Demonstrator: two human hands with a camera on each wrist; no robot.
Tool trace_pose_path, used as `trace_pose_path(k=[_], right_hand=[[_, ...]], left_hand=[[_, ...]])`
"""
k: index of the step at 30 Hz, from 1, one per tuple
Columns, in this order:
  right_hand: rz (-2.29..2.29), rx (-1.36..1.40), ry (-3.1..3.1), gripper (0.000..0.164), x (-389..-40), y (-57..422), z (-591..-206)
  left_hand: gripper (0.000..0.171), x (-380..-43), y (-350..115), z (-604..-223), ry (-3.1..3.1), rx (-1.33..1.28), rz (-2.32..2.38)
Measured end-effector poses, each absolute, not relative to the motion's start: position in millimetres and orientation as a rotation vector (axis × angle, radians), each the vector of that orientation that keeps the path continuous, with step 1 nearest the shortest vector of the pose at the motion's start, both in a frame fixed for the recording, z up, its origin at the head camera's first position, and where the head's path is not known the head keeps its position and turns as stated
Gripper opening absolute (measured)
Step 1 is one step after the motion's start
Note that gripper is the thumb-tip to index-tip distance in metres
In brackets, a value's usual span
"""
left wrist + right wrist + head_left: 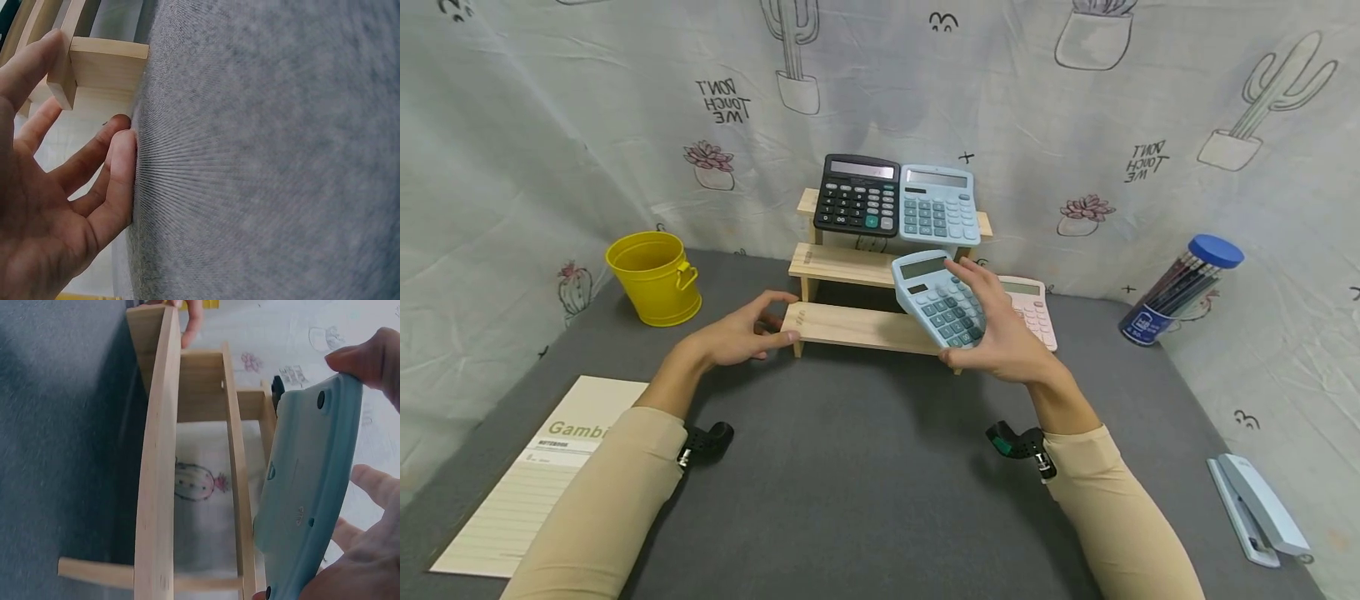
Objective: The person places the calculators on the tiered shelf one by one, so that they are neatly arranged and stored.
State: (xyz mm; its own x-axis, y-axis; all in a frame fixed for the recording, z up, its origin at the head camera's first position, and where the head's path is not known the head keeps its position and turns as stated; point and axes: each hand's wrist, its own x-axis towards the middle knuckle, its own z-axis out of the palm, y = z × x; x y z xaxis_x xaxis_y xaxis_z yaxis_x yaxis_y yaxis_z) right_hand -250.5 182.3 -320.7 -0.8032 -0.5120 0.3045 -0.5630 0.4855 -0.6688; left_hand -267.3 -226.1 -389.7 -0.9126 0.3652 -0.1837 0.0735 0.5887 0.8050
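Note:
My right hand (1003, 337) grips a light blue calculator (936, 292) by its edges, tilted, in front of the middle step of a three-tier wooden stand (850, 325). The right wrist view shows the calculator's back (306, 487) close beside the stand's planks. My left hand (737, 329) pinches the left end of the lowest plank, thumb at the front corner and index finger at the rear; its other fingers curl beside the tabletop (250, 175). On the top step lean a black calculator (857, 196) and another light blue calculator (938, 204).
A pink calculator (1037, 312) stands right of the stand, partly behind my right hand. At left are a yellow bucket (658, 279) and a notebook (542, 483). At right, a blue-lidded tub of pencils (1180, 292) leans near the curtain, with a light blue stapler (1258, 508) nearer.

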Motion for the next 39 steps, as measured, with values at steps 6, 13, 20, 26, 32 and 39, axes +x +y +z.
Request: trace_pose_path(k=[6,13,20,26,32,39], right_hand=[[1.151,0.956,-2.689,0.109,-253.2,161.5,-319.4],[1.068,0.946,-2.73,0.109,-255.0,145.6,-321.8],[1.001,0.904,-2.758,0.105,-251.5,128.3,-320.2],[0.907,0.838,-2.784,0.101,-251.3,113.4,-321.9],[0.836,0.789,-2.797,0.092,-249.5,101.3,-319.2],[0.806,0.773,-2.773,0.083,-254.5,85.6,-318.0]], left_hand=[[0.077,-267.5,-227.1,-390.8,2.494,0.359,1.238],[0.077,-266.8,-226.9,-390.6,2.493,0.351,1.23],[0.078,-266.4,-226.7,-390.5,2.505,0.346,1.223],[0.079,-266.7,-227.1,-391.0,2.499,0.347,1.226],[0.08,-265.8,-226.3,-389.4,2.493,0.346,1.218],[0.079,-264.9,-225.7,-390.8,2.509,0.336,1.214]])
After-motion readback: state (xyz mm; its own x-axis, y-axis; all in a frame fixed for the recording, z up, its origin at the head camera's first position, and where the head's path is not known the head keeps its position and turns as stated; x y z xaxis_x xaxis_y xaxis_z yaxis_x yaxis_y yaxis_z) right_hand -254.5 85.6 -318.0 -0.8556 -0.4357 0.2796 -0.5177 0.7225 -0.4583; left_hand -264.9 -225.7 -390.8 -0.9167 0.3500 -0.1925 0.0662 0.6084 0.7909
